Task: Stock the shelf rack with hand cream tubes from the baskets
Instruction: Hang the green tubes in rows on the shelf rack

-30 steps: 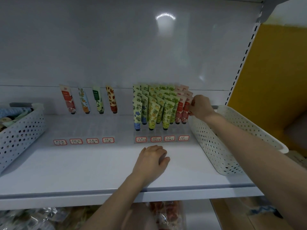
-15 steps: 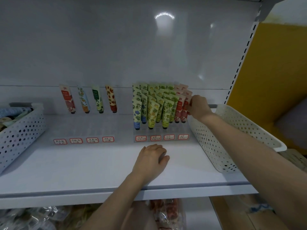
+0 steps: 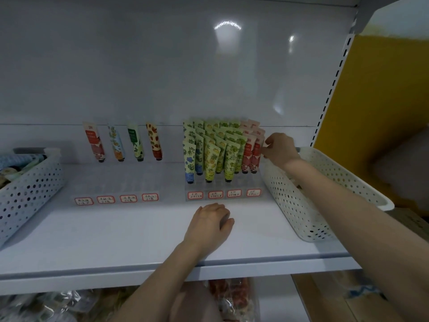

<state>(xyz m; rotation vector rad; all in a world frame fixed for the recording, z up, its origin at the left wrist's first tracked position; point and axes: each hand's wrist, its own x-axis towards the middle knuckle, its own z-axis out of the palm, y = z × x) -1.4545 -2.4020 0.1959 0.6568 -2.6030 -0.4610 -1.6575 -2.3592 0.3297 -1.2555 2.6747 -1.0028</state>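
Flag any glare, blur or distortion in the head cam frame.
Head view: dim overall, colours muted; glare patches on the back panel; wide-angle lens bows the shelf edge; price labels too soft to read; lower shelf goods dark and blurred.

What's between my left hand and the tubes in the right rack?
Head view: bare shelf, then the rack's four red-bordered labels and empty front slots.

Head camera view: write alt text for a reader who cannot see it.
A person's right hand reaches to the red tubes at the right end of a crowded hand cream rack on a white shelf, beside a white basket. The left hand rests on the shelf.
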